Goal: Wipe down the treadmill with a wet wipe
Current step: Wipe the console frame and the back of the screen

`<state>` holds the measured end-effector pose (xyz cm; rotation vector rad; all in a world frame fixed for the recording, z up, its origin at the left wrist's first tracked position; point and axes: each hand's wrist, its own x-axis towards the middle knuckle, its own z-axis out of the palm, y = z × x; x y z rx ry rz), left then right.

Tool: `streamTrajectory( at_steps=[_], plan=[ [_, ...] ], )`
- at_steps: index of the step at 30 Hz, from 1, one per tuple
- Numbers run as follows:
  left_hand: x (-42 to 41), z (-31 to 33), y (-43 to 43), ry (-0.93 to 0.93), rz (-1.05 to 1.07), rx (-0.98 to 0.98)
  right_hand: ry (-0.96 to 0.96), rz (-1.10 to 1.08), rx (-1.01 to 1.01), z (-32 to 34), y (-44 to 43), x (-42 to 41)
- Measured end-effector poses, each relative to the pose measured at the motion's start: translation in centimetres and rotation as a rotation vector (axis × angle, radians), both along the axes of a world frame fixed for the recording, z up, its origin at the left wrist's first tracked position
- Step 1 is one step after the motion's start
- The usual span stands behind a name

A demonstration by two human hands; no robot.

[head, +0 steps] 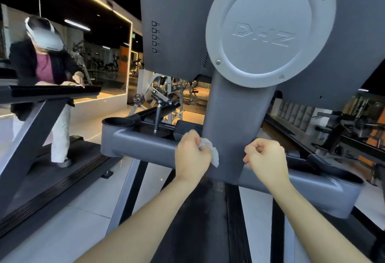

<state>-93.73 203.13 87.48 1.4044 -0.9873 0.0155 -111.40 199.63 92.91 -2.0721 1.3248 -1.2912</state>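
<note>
Head view: wipe [212, 152] is being clutched in the left grip [191, 156] against the treadmill column [233, 121]; right grip [264, 158] is being held curled, empty. Wadded so, spots are likely being missed.

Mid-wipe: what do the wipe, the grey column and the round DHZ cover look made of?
Wipe: thin white nonwoven cloth, crumpled softly in the left hand.
Grey column: probably moulded plastic, matte, finely textured, rounded edges.
Round DHZ cover: lighter grey matte plastic by its look, embossed letters, screwed at the rim; painted metal possible.
</note>
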Motion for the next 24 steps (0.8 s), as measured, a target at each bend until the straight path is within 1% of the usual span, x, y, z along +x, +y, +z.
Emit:
streamTrajectory(
  at_steps=[2,4,5,7,9,10,13,14,16,17,19,22,24],
  plan=[
    [0.0,5.2,0.3,-0.079,0.009,-0.179,-0.028,0.010,0.050,0.3,0.2,0.2],
    [0.1,9.8,0.4,-0.099,0.005,-0.380,-0.066,0.022,0.083,0.5,0.2,0.3],
    [0.1,11.4,0.4,-0.097,-0.002,-0.458,-0.085,0.026,0.098,0.5,0.1,0.3],
    [-0.4,12.6,0.3,-0.093,0.026,-0.545,-0.095,0.034,0.116,0.3,0.0,0.2],
    [-0.7,11.6,-0.3,-0.047,-0.010,-0.572,-0.081,0.039,0.125,0.3,-0.2,0.1],
    [-0.7,10.2,-0.6,-0.005,-0.046,-0.554,-0.066,0.050,0.132,0.4,-0.3,0.0],
    [-0.2,5.6,-1.0,0.070,-0.086,-0.354,-0.034,0.035,0.119,1.3,0.0,-0.5],
    [0.2,4.5,-1.0,0.073,-0.082,-0.267,-0.032,-0.004,0.079,1.7,0.1,-0.5],
    [0.3,4.7,-0.1,0.099,-0.104,-0.150,-0.079,-0.093,-0.075,2.9,0.4,-0.6],
    [0.3,6.0,0.4,0.126,-0.136,-0.155,-0.142,-0.110,-0.158,3.7,0.7,-0.5],
    [0.3,10.0,1.2,0.195,-0.172,-0.278,-0.278,-0.052,-0.267,5.8,1.3,0.2],
    [-0.1,16.1,2.2,0.142,-0.159,-0.451,-0.424,0.093,-0.347,8.2,2.1,1.6],
    [-0.1,16.4,2.0,0.090,-0.135,-0.492,-0.459,0.089,-0.382,8.9,2.1,2.2]
  ],
)
